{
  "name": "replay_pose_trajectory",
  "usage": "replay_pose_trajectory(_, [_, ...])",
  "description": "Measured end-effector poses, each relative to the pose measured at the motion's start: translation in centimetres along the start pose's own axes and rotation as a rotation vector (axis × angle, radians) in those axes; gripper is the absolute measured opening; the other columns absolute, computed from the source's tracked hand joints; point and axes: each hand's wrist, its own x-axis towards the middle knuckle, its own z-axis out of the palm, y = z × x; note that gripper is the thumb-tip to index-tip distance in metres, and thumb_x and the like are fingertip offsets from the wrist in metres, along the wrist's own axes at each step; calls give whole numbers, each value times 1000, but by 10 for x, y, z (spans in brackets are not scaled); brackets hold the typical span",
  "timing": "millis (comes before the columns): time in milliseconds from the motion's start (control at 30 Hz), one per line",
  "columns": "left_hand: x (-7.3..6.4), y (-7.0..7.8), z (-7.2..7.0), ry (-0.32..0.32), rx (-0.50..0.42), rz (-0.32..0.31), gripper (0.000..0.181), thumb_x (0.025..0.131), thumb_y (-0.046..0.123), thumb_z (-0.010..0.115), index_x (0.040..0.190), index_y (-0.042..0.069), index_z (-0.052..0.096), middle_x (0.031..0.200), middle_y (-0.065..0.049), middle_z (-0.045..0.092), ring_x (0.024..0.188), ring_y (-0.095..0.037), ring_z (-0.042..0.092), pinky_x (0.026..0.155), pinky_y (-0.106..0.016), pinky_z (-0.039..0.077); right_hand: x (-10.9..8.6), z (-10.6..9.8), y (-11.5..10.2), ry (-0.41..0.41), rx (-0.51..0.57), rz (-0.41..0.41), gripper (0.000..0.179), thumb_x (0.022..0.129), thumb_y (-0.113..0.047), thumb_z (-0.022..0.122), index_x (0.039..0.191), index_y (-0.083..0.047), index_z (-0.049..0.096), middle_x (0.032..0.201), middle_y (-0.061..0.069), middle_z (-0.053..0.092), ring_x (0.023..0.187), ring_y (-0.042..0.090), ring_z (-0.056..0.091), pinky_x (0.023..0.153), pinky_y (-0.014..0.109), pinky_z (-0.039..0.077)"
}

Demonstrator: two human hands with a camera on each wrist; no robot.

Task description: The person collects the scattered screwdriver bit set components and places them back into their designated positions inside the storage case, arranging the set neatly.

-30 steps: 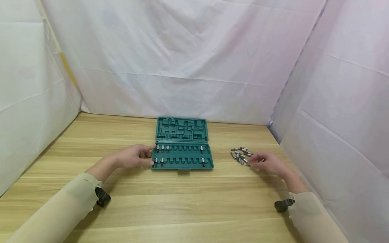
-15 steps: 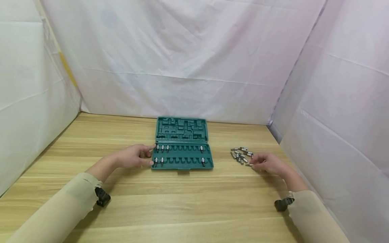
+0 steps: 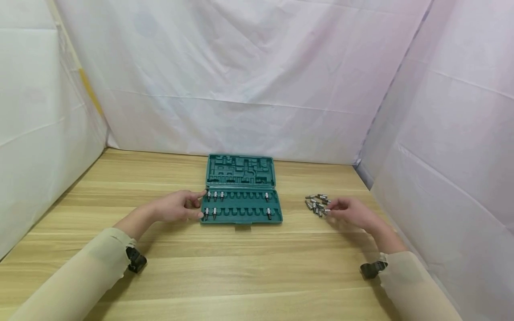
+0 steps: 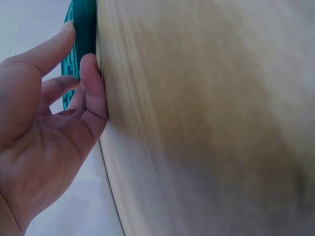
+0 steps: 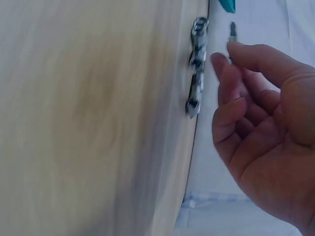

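Note:
A green socket case [image 3: 242,218] lies open on the table, its lid [image 3: 241,170] folded back. Several silver bit sockets with dark tips, such as one bit socket [image 3: 269,214], stand in its two rows of slots. My left hand [image 3: 176,206] holds the case's left edge, thumb at the front corner and a finger at the back one; the left wrist view has the thumb [image 4: 56,44] against the green side. With thumb and fingertips, my right hand [image 3: 353,213] pinches one bit socket [image 5: 233,37], its tip pointing away from the palm. It hovers beside a loose pile of bit sockets [image 3: 315,206].
The wooden table [image 3: 241,272] stretches in front of the case and between case and pile. White cloth [image 3: 241,80] hangs behind and at both sides. Several slots in the case's middle hold no bit socket.
My right hand has raised the pinched bit socket off the table at the pile's near right edge and shifted slightly left. The left hand and the case stay put.

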Motion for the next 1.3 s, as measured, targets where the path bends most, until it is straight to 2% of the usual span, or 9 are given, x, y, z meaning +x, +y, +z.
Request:
replay_pose_trajectory(167, [0,1,0,-2,-1,4,84,106,22,75,171,-4,28,137,-24,66,85,-19,60,75,-32,57,5,7,-19,40,47,-22,30,104,-25,78,126,-6,74,111,12,77,92,24,69,74,32,56])
replay_pose_trajectory(367, [-1,4,1,4,8,-9,85,106,23,76,172,-1,28,135,-23,66,92,-20,64,80,-35,59,14,19,-39,61,149,-22,36,105,-29,77,132,-6,71,115,14,75,90,23,65,75,35,57])
replay_pose_trajectory(567, [0,3,2,4,-2,-4,83,106,22,76,170,-4,30,138,-24,65,90,-20,62,79,-35,59,30,36,-55,35,223,-37,35,106,-30,75,131,-6,70,113,20,72,83,24,60,67,36,53])
replay_pose_trajectory(700, [0,2,2,8,-12,-3,81,106,22,76,169,-5,32,141,-27,63,90,-20,62,79,-34,59,44,52,-70,6,269,-63,30,107,-28,73,129,-6,70,120,24,73,93,24,66,75,36,57])
replay_pose_trajectory(733, [-1,2,2,9,-14,-1,78,106,22,76,167,-6,36,147,-28,61,90,-20,62,79,-34,59,47,56,-74,1,286,-67,29,108,-27,72,128,-6,70,122,25,74,96,25,68,78,37,57])
replay_pose_trajectory(833, [-1,1,1,11,-4,1,79,106,22,76,168,-5,35,146,-29,61,90,-20,63,79,-33,59,56,70,-86,-12,325,-75,25,109,-24,70,128,-8,70,125,23,75,102,25,71,82,37,58])
replay_pose_trajectory(1067, [-2,0,2,12,7,-3,85,106,23,76,171,-2,29,132,-22,65,91,-20,64,79,-33,59,75,93,-114,-48,367,-145,35,112,-22,66,142,-4,67,127,22,74,101,29,71,78,38,55])
replay_pose_trajectory(1200, [0,-1,2,10,4,1,83,106,23,76,170,-3,31,142,-27,63,91,-20,63,79,-34,60,83,103,-127,-54,363,-177,38,113,-24,65,147,-7,66,127,23,71,100,30,69,79,38,55])
replay_pose_trajectory(1300, [0,0,1,11,10,-1,82,106,24,76,170,-3,32,145,-28,62,91,-20,63,80,-34,60,88,111,-134,-56,358,-194,38,113,-25,66,147,-9,66,119,24,71,95,29,68,77,37,55])
